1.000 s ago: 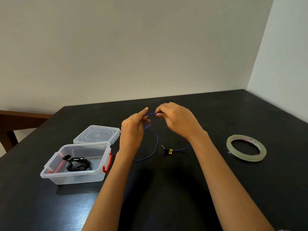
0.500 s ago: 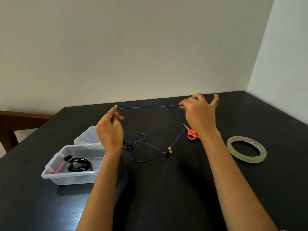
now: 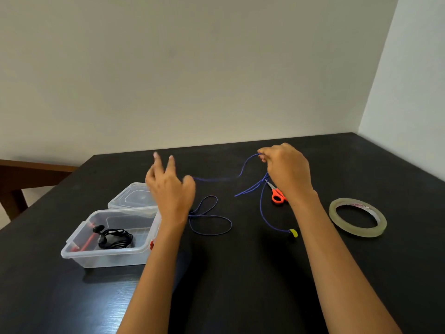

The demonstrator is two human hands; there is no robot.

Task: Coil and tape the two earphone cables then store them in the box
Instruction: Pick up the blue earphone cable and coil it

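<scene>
My right hand (image 3: 286, 172) pinches the blue earphone cable (image 3: 262, 210) at its fingertips, and a few strands hang from that hand down to the table. The cable's yellow plug (image 3: 293, 233) lies in front of the hand. From the pinch the cable sags left to the thumb of my left hand (image 3: 168, 189), whose fingers are spread and straight. Loose blue loops lie on the table just right of my left wrist. The clear plastic box (image 3: 106, 259) at the left holds the coiled black earphone (image 3: 115, 238).
The box's clear lid (image 3: 131, 196) lies behind it. Orange-handled scissors (image 3: 277, 195) sit under my right hand. A roll of clear tape (image 3: 357, 218) lies flat at the right. The black table (image 3: 240, 285) meets walls at the back and right.
The hands first drew the cable taut and wide apart. Now the cable sags, my left hand has opened its fingers, and my right hand holds extra strands.
</scene>
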